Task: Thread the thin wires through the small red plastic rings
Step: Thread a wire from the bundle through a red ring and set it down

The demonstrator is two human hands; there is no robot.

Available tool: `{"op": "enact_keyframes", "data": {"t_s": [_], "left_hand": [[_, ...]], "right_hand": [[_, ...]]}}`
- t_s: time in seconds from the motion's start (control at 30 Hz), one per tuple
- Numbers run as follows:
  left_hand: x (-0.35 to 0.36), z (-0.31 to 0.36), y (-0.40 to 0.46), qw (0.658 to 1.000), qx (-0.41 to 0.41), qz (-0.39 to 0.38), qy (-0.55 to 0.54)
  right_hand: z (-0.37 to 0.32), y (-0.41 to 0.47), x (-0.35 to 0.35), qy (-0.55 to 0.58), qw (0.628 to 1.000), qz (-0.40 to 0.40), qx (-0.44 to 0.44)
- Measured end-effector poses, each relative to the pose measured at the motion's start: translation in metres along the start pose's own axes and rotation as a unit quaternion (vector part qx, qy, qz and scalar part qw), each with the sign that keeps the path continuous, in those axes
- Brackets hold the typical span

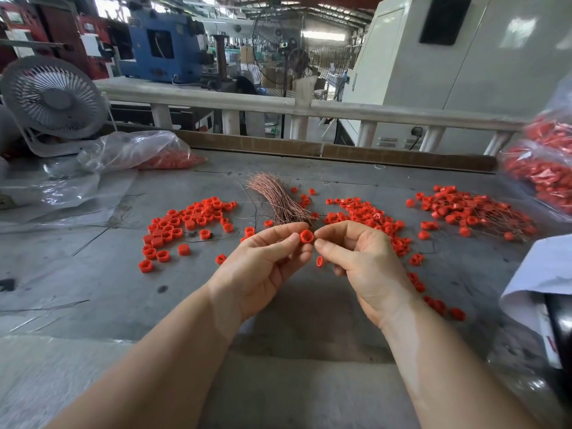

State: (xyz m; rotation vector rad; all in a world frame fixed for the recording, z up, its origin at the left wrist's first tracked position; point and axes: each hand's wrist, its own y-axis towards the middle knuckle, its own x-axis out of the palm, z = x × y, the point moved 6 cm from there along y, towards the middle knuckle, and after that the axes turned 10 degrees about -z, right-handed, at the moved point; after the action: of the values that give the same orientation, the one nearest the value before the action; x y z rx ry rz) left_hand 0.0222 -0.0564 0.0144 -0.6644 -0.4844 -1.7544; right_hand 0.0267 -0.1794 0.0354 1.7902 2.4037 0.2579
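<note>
Pinching red ring (306, 236) between left hand (266, 261) fingertips.

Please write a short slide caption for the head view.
Left hand pinches a red ring beside right hand, wire bundle behind.

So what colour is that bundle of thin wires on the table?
Coppery pink-brown wire bundle, seen in the head view.

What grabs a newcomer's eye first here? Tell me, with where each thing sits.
The two hands meet at the centre, the left hand pinching a red ring at its fingertips while the right hand closes in on it. Just behind them a bundle of thin coppery wires fans out on the grey table. Scattered red rings spread to both sides of it.
</note>
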Motion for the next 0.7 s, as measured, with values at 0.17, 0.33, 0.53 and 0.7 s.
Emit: {"op": "enact_keyframes", "data": {"t_s": [0.17,0.33,0.53,0.7], "left_hand": [[0.0018,-0.0003,-0.0008,1.0,0.003,-0.002,-0.003],[0.0028,-0.0006,-0.0012,1.0,0.002,-0.003,-0.011],[0.0015,0.0005,-0.0018,0.999,0.003,-0.006,0.037],[0.0023,0.0009,-0.0018,1.0,0.004,-0.007,0.02]], "right_hand": [[-0.0001,0.0007,-0.0014,-0.01,1.0,0.009,-0.01],[0.0003,0.0013,-0.0028,-0.015,1.0,0.016,-0.012],[-0.0003,0.0011,-0.0018,-0.029,0.999,0.013,-0.014],[-0.0008,0.0009,-0.0019,-0.028,0.999,0.015,-0.019]]}}
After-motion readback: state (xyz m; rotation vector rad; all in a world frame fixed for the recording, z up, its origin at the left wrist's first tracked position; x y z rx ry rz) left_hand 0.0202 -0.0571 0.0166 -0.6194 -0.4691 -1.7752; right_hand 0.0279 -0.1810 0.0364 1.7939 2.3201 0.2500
